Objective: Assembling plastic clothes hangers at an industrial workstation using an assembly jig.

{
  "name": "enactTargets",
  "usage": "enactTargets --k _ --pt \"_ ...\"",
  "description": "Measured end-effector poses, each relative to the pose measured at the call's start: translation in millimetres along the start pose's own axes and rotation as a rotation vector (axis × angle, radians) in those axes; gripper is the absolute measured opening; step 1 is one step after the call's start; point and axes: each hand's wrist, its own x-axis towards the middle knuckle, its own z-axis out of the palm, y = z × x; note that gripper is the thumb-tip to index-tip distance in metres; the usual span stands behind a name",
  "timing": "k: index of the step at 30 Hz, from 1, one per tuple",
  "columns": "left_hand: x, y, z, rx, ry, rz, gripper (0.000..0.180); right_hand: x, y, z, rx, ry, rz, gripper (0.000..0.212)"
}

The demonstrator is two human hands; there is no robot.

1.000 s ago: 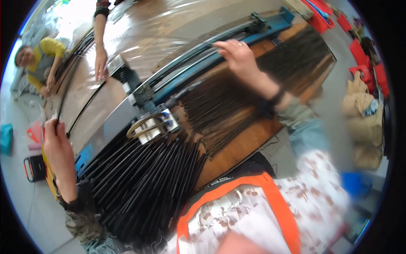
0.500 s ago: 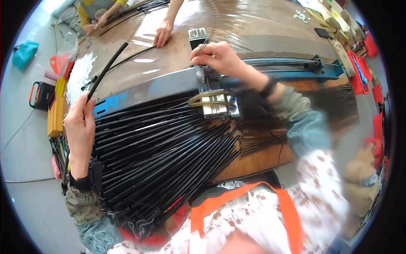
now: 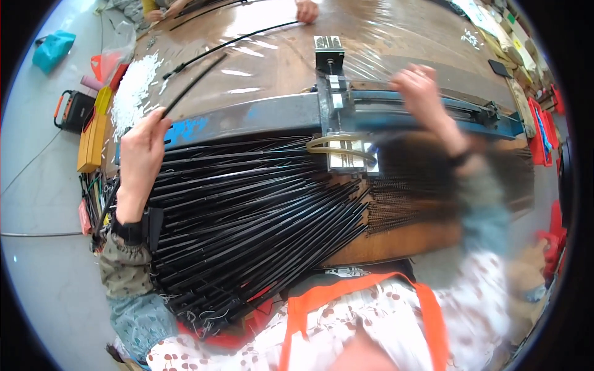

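Observation:
My left hand [image 3: 143,147] is closed around a thin black tube [image 3: 193,88], which slants up and right over the table. My right hand [image 3: 419,93] is raised over the blue rail [image 3: 405,104]; its fingers look curled but are blurred, and what they hold, if anything, cannot be made out. Between my hands stands a metal clamping device [image 3: 335,105] with a pale looped hose [image 3: 337,148]. A thick fan of black tubes [image 3: 247,216] lies below my left hand. Rows of thin dark coiled springs [image 3: 402,207] lie right of it.
Across the table [image 3: 266,83], a co-worker's hand [image 3: 307,11] holds the end of a long black rod [image 3: 235,42]. White small pieces [image 3: 135,93] are heaped at the left, beside a yellow box [image 3: 93,145]. A dark phone [image 3: 499,68] lies far right, near red bins [image 3: 539,139].
My right hand has left the clamping device and swung right, and the spring it pinched no longer shows. The left hand still holds the tube. The co-worker's hand has moved farther away.

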Motion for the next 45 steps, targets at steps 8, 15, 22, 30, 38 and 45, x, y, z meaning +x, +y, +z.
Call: enactTargets --k 8,15,22,30,38,45 --pt "66.2 78.2 152.1 -0.076 -0.132 0.482 0.019 -119.5 102.6 -89.3 -0.183 -0.116 0.325 0.009" --pt "55.9 81.4 166.3 -0.106 -0.221 0.268 0.03 -149.9 117.2 -70.0 -0.091 -0.087 0.32 0.01" --pt "52.5 79.2 175.5 -0.359 -0.1 0.187 0.022 -144.0 108.7 -71.0 -0.134 -0.069 0.361 0.012" --pt "64.3 86.7 182.0 -0.197 -0.218 0.274 0.025 -80.5 11.2 -81.3 -0.21 -0.087 0.157 0.028" --pt "66.7 96.3 168.4 -0.046 -0.376 0.162 0.023 -71.0 -59.6 -77.4 0.088 -0.048 0.174 0.026" --pt "60.2 98.5 169.8 -0.078 -0.359 0.211 0.024 -71.7 -81.0 -45.6 0.428 -0.141 0.26 0.027"
